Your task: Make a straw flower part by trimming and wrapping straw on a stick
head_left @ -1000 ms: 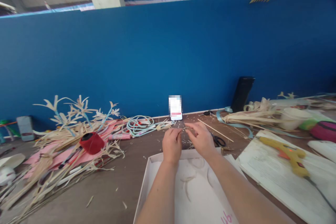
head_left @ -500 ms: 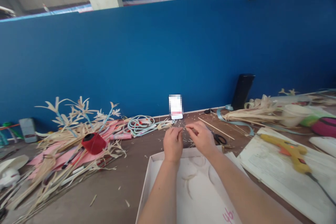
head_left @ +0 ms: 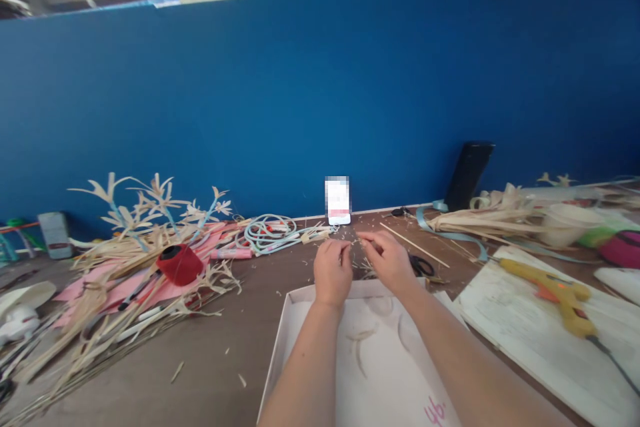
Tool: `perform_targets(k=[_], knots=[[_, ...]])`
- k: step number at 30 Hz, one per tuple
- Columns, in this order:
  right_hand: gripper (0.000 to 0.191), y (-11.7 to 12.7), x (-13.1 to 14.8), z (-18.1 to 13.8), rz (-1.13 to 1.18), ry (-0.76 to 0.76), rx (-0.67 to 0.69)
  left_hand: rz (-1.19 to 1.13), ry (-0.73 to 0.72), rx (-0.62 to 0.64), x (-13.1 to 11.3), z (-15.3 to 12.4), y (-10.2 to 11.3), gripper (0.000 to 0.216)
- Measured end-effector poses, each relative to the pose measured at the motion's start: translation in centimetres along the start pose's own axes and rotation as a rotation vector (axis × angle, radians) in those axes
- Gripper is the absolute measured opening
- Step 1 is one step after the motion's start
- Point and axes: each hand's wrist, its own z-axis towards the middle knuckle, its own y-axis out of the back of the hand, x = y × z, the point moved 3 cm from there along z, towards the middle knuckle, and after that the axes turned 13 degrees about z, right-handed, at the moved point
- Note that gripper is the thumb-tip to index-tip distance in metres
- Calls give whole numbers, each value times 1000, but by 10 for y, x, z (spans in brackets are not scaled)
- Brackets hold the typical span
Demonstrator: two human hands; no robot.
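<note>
Past the far edge of a shallow white box (head_left: 295, 295), my two hands hover close together with a small gap between their fingertips. My left hand (head_left: 333, 275) is closed in a pinch, its thumb against the curled fingers. Thumb and forefinger of my right hand (head_left: 389, 261) also meet in a pinch. Whatever lies between the fingertips is too small to make out. Beside the right wrist lie black-handled scissors (head_left: 423, 265). A lit phone (head_left: 339, 203) stands against the blue partition, just beyond the hands. Pale scraps are scattered on the brown table (head_left: 250, 320).
On the left, a red thread spool (head_left: 180, 265) sits among dried strips, pink paper and straw flowers (head_left: 117, 203). Coiled pale-blue cord (head_left: 270, 233) lies behind. To the right are a yellow glue gun (head_left: 555, 287) on a white board (head_left: 510, 320), a thin stick (head_left: 415, 245) and a black upright object (head_left: 469, 175).
The fingertips have drawn slightly apart, both hands staying pinched above the same spot. My view has tilted down a little. The things on the table lie as before.
</note>
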Motion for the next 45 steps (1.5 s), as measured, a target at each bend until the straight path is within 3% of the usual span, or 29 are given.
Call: perform_targets(k=[5, 12, 19, 25, 31, 45], knots=[[34, -3, -5, 2, 124, -130, 27, -74, 103, -33, 5, 0, 0, 17], [33, -5, -8, 3, 282, -345, 58, -116, 117, -72, 6, 0, -2, 16], [36, -6, -10, 2, 340, -377, 33, -90, 49, -30, 2, 0, -2, 17], [30, 0, -4, 5, 305, -267, -23, -84, 4, -9, -2, -1, -3, 17], [37, -1, -6, 5, 373, -387, -2, -81, -29, 5, -4, -2, -4, 18], [34, -4, -10, 3, 439, -435, -30, -45, -46, 37, -7, -2, -3, 18]])
